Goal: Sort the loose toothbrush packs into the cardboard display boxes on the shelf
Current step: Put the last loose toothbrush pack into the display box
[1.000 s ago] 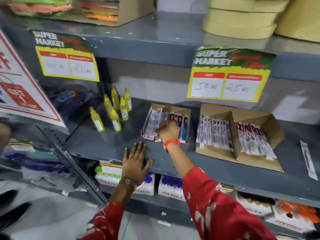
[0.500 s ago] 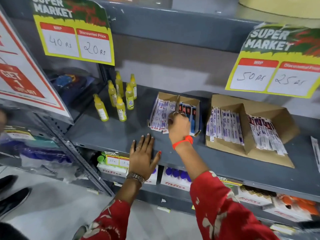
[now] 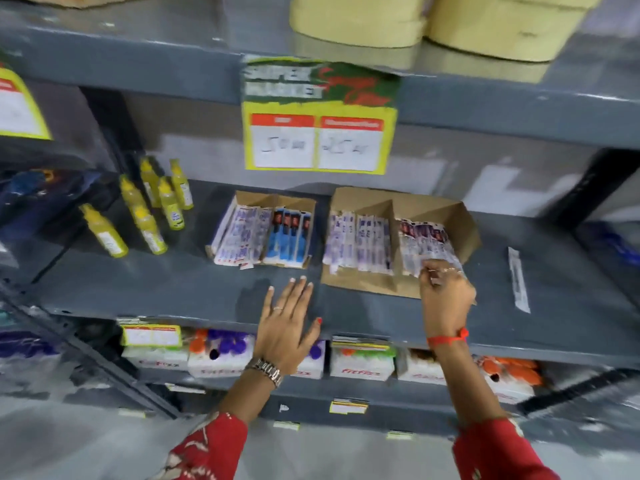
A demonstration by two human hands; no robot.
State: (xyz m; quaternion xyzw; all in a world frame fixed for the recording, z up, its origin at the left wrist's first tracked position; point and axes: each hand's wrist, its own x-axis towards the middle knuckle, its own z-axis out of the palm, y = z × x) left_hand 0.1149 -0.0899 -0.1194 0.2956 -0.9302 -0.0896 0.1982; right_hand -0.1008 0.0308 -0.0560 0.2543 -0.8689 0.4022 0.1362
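Spanning the whole view, the grey metal shelf [image 3: 194, 289] has a smooth, slightly glossy top and a straight front lip, with a wide bare strip running between that lip and the goods. More open surface lies at the far right, where one loose toothbrush pack [image 3: 518, 279], a long thin clear sleeve, lies alone and well apart from everything else. Overhead, the upper shelf edge carries a yellow price card [image 3: 317, 131] that hangs down above the boxes.

The larger cardboard box [image 3: 369, 284], plain brown board with a raised back wall and a central divider, sits right of centre; purple-and-white packs [image 3: 358, 245] fill its left compartment and red-topped packs [image 3: 420, 245] its right. Just beside it on the left, with a narrow gap between, stands the smaller cardboard box [image 3: 277, 202], holding white-purple packs on one side and blue ones on the other. Further left stand several small yellow bottles [image 3: 152, 216], upright and loosely grouped.

The left hand [image 3: 289, 323] lies flat on the bare shelf front, fingers spread wide, holding nothing. The right hand [image 3: 446, 292] is curled at the near edge of the larger box, fingertips pinched on the lower ends of the red-topped packs.
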